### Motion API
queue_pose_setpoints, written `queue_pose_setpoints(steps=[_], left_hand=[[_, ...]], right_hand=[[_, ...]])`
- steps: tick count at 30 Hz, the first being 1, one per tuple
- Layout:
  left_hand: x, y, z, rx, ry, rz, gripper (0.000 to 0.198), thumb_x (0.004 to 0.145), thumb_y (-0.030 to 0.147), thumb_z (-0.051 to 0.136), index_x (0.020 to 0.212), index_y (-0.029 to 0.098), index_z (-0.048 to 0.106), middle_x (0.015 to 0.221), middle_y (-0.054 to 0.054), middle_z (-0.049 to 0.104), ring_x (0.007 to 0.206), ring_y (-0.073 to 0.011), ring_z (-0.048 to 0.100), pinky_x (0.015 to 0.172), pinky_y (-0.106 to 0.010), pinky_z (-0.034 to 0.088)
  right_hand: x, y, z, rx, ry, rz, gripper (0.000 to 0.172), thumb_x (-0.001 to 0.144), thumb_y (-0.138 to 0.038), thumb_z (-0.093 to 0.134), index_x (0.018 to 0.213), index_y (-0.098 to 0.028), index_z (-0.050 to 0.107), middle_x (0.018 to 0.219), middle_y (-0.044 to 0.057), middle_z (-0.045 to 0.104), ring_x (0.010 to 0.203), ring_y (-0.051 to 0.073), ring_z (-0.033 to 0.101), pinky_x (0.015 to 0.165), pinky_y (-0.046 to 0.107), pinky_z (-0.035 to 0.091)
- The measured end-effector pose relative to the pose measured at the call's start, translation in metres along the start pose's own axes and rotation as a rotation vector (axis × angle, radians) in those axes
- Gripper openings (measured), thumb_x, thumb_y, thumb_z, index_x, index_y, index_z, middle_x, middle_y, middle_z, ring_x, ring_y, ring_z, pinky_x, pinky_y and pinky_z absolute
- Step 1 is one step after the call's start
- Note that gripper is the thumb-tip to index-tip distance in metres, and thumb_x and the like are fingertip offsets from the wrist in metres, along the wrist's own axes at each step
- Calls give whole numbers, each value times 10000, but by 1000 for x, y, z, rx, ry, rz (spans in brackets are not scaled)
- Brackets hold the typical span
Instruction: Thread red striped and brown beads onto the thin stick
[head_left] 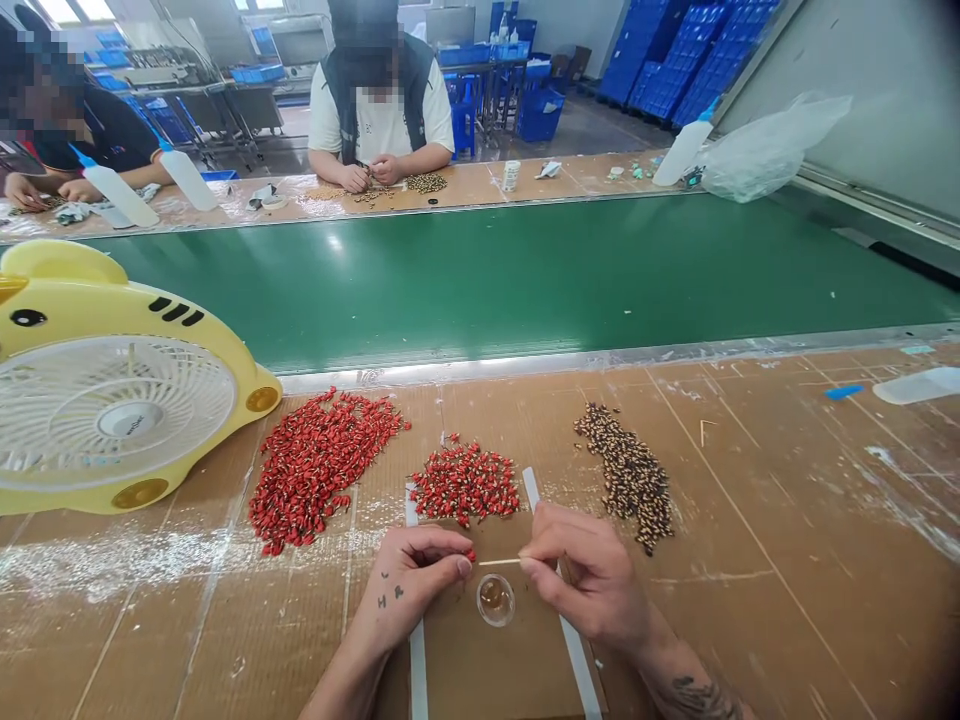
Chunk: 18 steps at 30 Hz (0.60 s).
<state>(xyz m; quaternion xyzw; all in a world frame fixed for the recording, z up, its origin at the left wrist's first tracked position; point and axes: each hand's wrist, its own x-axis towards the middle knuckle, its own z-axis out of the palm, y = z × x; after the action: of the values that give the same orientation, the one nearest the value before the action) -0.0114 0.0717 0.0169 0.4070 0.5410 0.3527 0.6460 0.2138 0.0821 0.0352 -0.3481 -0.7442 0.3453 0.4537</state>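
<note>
My left hand (pixel 411 585) pinches a small red piece (pixel 470 555) between thumb and fingers, most of it covered. My right hand (pixel 592 575) is closed on a thin pale stick, like a toothpick (pixel 498 562), whose free end points left at the red piece. I cannot tell whether the two touch. Just below the stick stands a small clear round cup (pixel 496 601) on a cardboard sheet (pixel 499 665) with white tape along both sides. Beyond my hands lies a small heap of red pieces (pixel 465 483).
A larger red heap (pixel 322 465) lies left, beside a yellow fan (pixel 217 350). A heap of dark-and-tan pieces (pixel 628 475) lies right. Past a green belt (pixel 510 280), two people (pixel 424 100) work at another table with white squeeze bottles (pixel 682 150) and a plastic bag (pixel 757 155).
</note>
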Motion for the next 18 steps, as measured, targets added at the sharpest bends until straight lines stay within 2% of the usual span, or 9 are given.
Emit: queue_pose_setpoints(steps=[8,18], left_hand=[[0,1,0,7,-29,-11,69,672,208,780,720,172,813,597,-7,708,525,-106,565,528,-202,392],[0,2,-1,-50,-14,-12,123,651,239,814,745,161,805,616,-26,739,546,-136,628,547,-222,452]], right_hand=[[4,1,4,-65,-21,-4,128,876,-122,599,768,-180,637,631,-15,540,590,124,493,567,247,357],[1,2,9,-171,-24,-6,211,910,-157,555,700,-182,543,626,-24,496,593,121,461,574,250,329]])
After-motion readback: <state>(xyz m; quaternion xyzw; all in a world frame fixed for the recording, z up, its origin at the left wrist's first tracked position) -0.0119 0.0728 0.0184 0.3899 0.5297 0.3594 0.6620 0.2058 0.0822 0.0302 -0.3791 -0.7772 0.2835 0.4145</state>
